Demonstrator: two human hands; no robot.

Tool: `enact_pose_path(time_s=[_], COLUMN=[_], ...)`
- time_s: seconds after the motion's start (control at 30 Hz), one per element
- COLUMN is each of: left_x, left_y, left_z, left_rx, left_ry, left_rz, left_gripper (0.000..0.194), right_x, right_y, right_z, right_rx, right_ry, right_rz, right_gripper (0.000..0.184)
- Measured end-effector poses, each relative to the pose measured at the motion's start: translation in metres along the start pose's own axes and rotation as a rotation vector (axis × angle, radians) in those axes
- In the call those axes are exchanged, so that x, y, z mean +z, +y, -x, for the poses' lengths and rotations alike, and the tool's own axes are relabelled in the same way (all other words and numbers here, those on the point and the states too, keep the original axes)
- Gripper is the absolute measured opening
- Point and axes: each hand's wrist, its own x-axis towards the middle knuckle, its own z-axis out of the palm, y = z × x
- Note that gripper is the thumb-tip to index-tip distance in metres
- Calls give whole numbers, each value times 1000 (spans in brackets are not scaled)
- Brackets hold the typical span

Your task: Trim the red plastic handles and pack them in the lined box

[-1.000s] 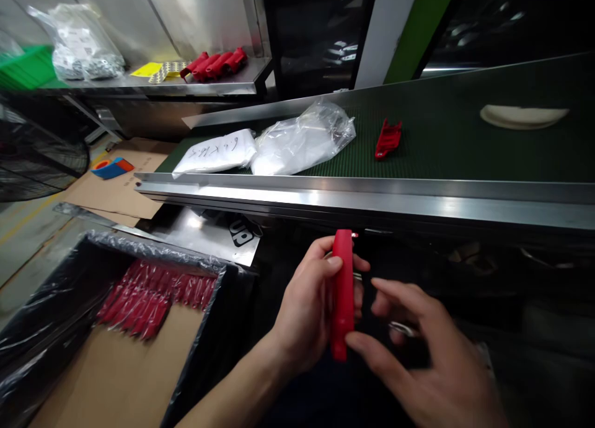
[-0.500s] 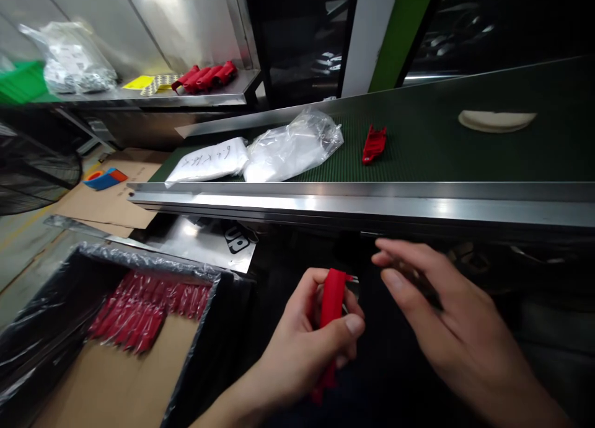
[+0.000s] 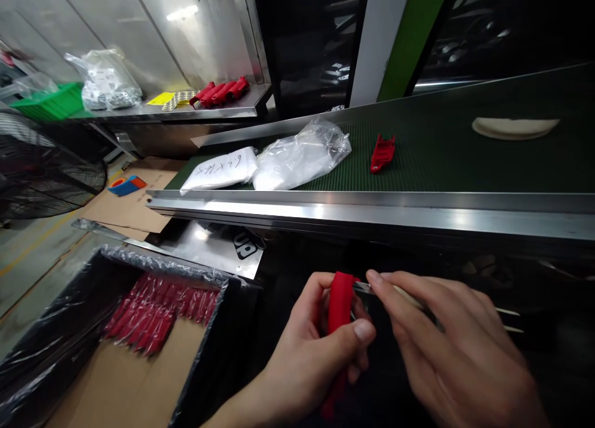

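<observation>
My left hand (image 3: 309,353) is closed around a long red plastic part (image 3: 339,310), held upright below the conveyor's steel rail. My right hand (image 3: 455,347) is beside it on the right, its thumb and forefinger pinched on a thin metal piece (image 3: 365,287) that sticks out at the red part's top. A slim pale stick runs under my right fingers towards the right. To the lower left, a cardboard box (image 3: 116,378) lined with black plastic holds a row of several similar red parts (image 3: 158,307).
A green conveyor belt (image 3: 441,155) with a steel rail carries a single red part (image 3: 382,153), two clear plastic bags (image 3: 302,152) and a pale curved piece (image 3: 514,128). A steel shelf at back left holds red parts (image 3: 222,92), a bag and a green bin. A fan stands at far left.
My right hand has come in from an open reach near the rail and pinched the metal piece at the red part's top. My left hand keeps its grip on the red part.
</observation>
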Motion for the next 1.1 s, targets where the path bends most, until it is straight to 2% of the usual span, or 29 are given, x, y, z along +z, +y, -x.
enact_pose_path(time_s=[0.27,0.4,0.53,0.63,0.77,0.97,1.1], left_x=[-1,1,-1,-6,-11,-12,-12], left_y=[-4,-9,-15,-20,-26,-28,-30], left_z=[0,1,-2,-8,-14,-13,-13], left_rx=[-23,-10,3,-3,13,-7,-2], left_ry=[-52,-111,-167,-253,-393,-395,-419], left_rz=[22,162,268,360,441,497,529], left_gripper=[31,36,29,20,20,21,20], right_x=[2,4,3,2,5,7,5], right_y=[7,16,10,-2,-9,-9,-10], right_z=[5,8,9,9,9,9,9], right_rx=[-6,118,189,208,212,239,239], right_ry=[9,84,100,92,100,134,111], right_rz=[48,-32,-196,-259,-304,-300,-295], right_gripper=[37,44,42,42,36,37,35])
